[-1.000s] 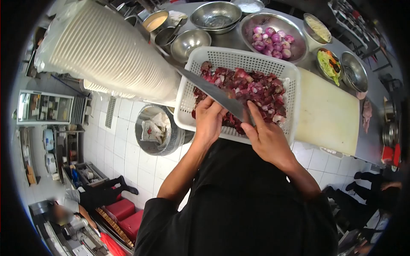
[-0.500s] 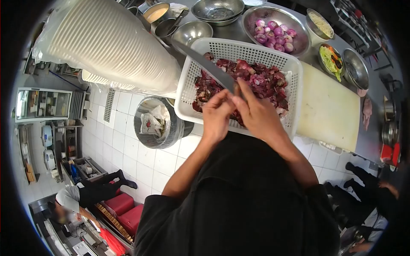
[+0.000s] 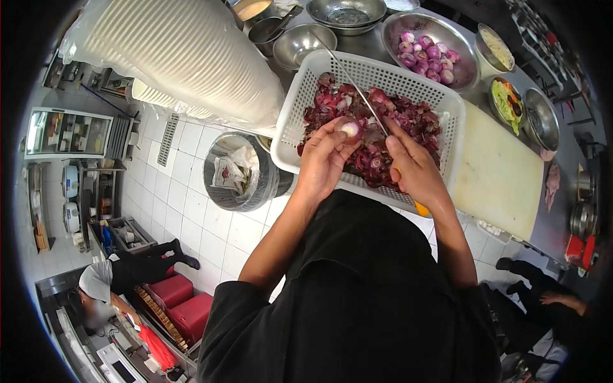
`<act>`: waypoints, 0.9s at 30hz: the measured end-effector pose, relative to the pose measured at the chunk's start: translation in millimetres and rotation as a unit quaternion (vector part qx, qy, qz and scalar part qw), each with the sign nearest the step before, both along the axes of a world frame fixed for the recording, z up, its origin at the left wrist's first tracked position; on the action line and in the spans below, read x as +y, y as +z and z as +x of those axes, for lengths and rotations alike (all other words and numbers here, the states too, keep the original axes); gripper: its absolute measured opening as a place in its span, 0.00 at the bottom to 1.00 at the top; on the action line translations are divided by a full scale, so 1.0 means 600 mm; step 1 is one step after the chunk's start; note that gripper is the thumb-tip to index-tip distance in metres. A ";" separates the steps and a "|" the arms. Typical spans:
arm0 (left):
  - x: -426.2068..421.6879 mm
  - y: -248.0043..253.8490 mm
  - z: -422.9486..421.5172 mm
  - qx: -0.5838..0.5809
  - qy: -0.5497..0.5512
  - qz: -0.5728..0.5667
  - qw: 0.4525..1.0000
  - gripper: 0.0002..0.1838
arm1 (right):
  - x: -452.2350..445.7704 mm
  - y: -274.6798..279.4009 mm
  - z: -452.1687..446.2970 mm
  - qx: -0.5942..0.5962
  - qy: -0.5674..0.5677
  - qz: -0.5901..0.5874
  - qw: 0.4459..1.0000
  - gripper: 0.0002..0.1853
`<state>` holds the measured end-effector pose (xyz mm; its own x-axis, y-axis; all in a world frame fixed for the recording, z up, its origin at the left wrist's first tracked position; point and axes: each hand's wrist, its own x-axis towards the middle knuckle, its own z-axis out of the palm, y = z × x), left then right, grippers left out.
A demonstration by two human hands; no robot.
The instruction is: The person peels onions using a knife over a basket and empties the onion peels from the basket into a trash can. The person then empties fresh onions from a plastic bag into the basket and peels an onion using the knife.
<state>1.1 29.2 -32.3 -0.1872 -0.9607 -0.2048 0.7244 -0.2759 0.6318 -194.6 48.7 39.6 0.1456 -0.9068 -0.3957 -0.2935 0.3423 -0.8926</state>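
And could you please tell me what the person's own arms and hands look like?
The left hand and right hand are both ungloved, and the wrists look uncovered. Loose black fabric sleeves end near the elbows, leaving the forearms bare.

Metal table (image 3: 554, 223) is being occupied by white perforated basket (image 3: 452, 134) at near side, pale cutting board (image 3: 498, 169) just beside it, onion bowl (image 3: 469, 67) farther back. Bin (image 3: 255, 191) is being supported by tiled floor (image 3: 191, 210).
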 end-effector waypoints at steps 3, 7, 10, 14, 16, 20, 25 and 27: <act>0.001 0.006 0.003 0.001 0.002 0.006 1.000 0.22 | -0.005 -0.022 -0.007 0.009 -0.009 0.003 1.000 0.34; 0.002 0.020 0.002 0.014 -0.002 0.013 1.000 0.24 | 0.004 -0.009 -0.004 0.034 -0.021 0.017 0.999 0.36; 0.001 0.016 0.003 0.039 -0.011 0.020 0.999 0.22 | 0.015 0.000 0.004 0.004 0.015 0.010 1.000 0.36; 0.002 0.015 -0.007 0.043 -0.035 -0.009 0.998 0.22 | 0.027 -0.026 0.019 0.040 0.038 -0.089 0.995 0.36; 0.006 0.016 -0.012 0.021 -0.028 -0.017 0.999 0.21 | 0.031 -0.025 0.024 0.054 0.045 -0.104 0.992 0.36; 0.011 0.016 -0.019 -0.002 -0.005 -0.010 1.000 0.17 | 0.033 -0.023 0.023 0.062 0.054 -0.120 0.989 0.37; 0.013 0.013 -0.019 -0.062 0.018 -0.004 0.998 0.15 | 0.039 -0.027 0.026 0.076 0.050 -0.164 0.982 0.37; 0.015 0.016 -0.023 -0.066 0.032 -0.014 0.997 0.15 | 0.044 -0.027 0.030 0.080 0.046 -0.180 0.979 0.36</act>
